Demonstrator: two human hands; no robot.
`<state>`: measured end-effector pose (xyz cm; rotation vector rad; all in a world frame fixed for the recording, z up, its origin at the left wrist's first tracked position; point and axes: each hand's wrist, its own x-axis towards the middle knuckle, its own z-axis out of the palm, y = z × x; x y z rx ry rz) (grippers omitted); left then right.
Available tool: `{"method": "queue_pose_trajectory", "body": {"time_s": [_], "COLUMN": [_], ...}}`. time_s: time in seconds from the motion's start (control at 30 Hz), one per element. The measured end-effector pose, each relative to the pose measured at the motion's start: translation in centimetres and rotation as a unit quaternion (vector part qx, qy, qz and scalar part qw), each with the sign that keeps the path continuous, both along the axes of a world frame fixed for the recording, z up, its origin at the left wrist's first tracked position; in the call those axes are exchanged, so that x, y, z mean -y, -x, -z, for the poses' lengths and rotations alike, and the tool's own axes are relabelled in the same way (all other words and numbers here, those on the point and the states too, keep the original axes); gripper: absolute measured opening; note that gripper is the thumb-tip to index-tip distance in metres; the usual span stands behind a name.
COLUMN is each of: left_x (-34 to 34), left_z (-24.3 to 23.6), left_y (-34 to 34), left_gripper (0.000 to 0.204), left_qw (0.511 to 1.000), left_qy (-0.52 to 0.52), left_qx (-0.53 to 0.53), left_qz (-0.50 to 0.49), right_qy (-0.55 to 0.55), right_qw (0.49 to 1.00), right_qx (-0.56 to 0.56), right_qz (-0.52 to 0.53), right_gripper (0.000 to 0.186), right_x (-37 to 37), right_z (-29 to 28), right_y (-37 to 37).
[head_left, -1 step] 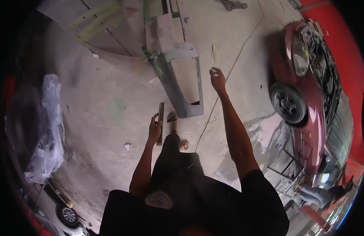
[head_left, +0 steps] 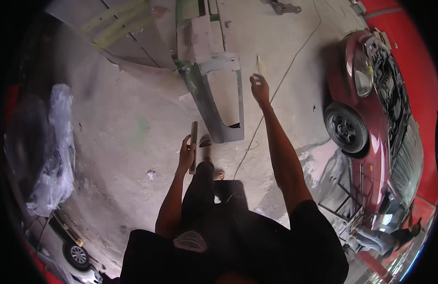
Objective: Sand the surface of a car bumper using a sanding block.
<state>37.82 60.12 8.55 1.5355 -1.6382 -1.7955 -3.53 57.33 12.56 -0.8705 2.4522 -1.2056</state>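
Observation:
A long, narrow flat bar point(head_left: 194, 146), like a sanding block, is upright in my left hand point(head_left: 186, 154), its fingers wrapped round the side. My right hand point(head_left: 260, 90) is raised at the right of a vehicle body panel point(head_left: 200, 90), apart from it. Its fingers are curled, with small white patches at them; I cannot make out whether these are something held. The panel is patchy grey, green and pale pink, with a large opening at its near end. One sandaled foot point(head_left: 205, 142) is beside that end.
A dark red car point(head_left: 373, 156) with its engine bay exposed stands at right. A cable point(head_left: 290, 71) crosses the floor. Grey panels with yellow-green tape point(head_left: 119, 23) are at far left. Clear plastic sheeting point(head_left: 60, 142) hangs at left, near a white car point(head_left: 55, 251). Another person point(head_left: 384, 239) is at lower right.
My right hand is slightly farther up and left in the picture. The view has shifted a little; my left hand still grips the bar.

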Motion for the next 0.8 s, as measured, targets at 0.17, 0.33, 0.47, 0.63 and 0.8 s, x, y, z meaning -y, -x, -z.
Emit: {"method": "queue_pose_trajectory", "body": {"time_s": [0.17,0.33,0.47,0.63,0.8], "left_x": [0.4,-2.2,-5.8,-8.6,-7.8], "left_z": [-3.4,-2.0,0.2,0.8,0.9], "left_y": [4.1,3.8,4.2,8.6,14.4], "left_gripper": [0.050,0.048,0.042,0.046,0.049], "left_qw": [0.998,0.989,0.961,0.930,0.919], "left_qy": [-0.028,-0.053,-0.058,-0.020,0.101], "left_qx": [0.028,0.076,0.139,0.177,0.129], "left_qz": [-0.043,-0.116,-0.233,-0.320,-0.359], "right_qy": [0.008,-0.074,-0.058,-0.032,-0.014], "right_qw": [0.988,0.886,0.794,0.767,0.774], "right_qx": [-0.153,-0.282,-0.410,-0.388,-0.341], "right_qz": [-0.020,-0.361,-0.445,-0.510,-0.534], "right_gripper": [0.034,0.023,0.041,0.053,0.048], "right_x": [14.2,20.1,19.5,18.9,19.6], "right_z": [-2.1,-3.5,-0.8,0.0,-1.2], "right_y": [1.0,0.7,1.3,3.1,2.5]}}
